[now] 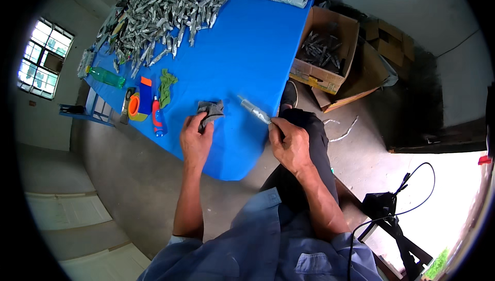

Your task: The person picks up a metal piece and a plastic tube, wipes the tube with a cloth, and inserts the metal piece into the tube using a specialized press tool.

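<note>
Near the front of the blue-covered table (242, 59), my left hand (195, 140) is closed on a crumpled grey cloth (212, 108). To its right, my right hand (290, 144) pinches the near end of a slim silvery, clear-looking tube (253, 109). The tube tilts away from me toward the upper left, over the table, and its far tip is slightly blurred. Cloth and tube are apart. What the tube contains is too small to make out.
A big heap of silvery slim packets (165, 18) covers the table's far left. Nearer lie a green bottle (106, 76), a green rag (165, 88), an orange tape roll (134, 104) and a red tool (157, 118). An open carton (330, 74) with similar pieces stands right of the table.
</note>
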A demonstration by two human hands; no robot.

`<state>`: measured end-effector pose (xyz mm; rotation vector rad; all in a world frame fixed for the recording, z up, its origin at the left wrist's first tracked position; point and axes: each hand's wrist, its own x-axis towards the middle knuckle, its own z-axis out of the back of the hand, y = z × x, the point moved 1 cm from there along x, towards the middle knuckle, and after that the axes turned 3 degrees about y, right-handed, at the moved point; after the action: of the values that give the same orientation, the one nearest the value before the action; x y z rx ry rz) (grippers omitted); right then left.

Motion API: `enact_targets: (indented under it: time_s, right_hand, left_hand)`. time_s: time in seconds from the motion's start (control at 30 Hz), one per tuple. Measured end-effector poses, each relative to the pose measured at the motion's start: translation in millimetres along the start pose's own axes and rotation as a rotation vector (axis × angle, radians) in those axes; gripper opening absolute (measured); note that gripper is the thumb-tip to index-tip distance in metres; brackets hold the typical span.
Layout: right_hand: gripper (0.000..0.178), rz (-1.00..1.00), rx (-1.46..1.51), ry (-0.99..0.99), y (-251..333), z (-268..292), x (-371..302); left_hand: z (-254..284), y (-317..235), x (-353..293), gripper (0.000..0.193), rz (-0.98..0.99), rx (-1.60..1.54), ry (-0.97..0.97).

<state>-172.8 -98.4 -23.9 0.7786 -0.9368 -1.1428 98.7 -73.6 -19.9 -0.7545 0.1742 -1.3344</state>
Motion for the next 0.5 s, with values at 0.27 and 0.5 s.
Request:
enact_targets:
  time_s: [0.27,0.5]
  right_hand:
    - [0.016,0.110,-0.104,0.018,-14,4,-4]
    - [0.009,0.180,-0.165,0.082,-22,3,-10]
  left_hand:
    - [-14,-96,-9,0.030,-0.016,-0.199,0.078]
    - [-53,-122,-27,0.025,-0.303,-0.041,0.155]
